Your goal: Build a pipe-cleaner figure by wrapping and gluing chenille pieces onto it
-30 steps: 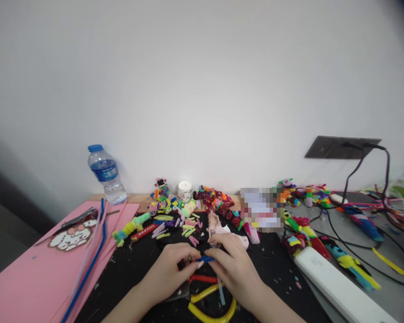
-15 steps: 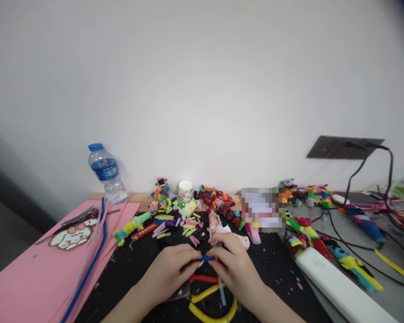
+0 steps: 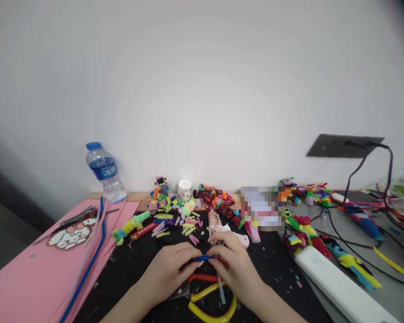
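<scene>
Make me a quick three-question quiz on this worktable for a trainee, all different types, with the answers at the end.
1. What colour is the small piece bridging the left hand and the right hand?
2. True or false: in the picture, the blue-capped bottle is to the left of the white tub.
3. Which lies on the pink sheet? A) the white tub B) the brown-edged cutout C) the wall socket

Key: 1. Blue. 2. True. 3. B.

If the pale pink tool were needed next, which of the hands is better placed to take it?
Probably the right hand: it overlaps the pale pink tool in view, while the left hand sits farther off. Both hands pinch the blue piece, though.
</scene>
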A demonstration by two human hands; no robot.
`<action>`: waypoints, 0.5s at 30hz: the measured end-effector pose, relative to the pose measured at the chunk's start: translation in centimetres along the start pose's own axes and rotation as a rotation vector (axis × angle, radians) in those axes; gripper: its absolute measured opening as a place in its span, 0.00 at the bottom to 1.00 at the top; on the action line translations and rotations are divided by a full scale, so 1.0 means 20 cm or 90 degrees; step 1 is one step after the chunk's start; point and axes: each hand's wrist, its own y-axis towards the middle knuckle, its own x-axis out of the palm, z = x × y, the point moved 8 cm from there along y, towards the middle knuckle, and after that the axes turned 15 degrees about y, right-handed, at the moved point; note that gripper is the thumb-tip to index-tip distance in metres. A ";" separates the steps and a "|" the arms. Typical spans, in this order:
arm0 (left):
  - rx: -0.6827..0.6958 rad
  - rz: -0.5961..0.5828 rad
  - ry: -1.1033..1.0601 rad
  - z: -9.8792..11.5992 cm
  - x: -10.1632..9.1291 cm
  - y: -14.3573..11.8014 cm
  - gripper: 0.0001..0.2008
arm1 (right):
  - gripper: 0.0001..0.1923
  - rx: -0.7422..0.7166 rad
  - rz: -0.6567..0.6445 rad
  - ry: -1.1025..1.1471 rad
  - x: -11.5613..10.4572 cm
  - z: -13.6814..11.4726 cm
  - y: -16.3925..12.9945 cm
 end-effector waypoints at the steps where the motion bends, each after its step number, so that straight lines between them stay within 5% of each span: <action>1: 0.003 0.001 0.006 0.00 0.00 0.00 0.07 | 0.08 0.001 -0.001 0.002 0.00 0.00 0.00; 15: 0.025 0.007 0.048 -0.01 0.01 -0.01 0.08 | 0.09 0.002 -0.007 -0.013 -0.01 0.00 0.01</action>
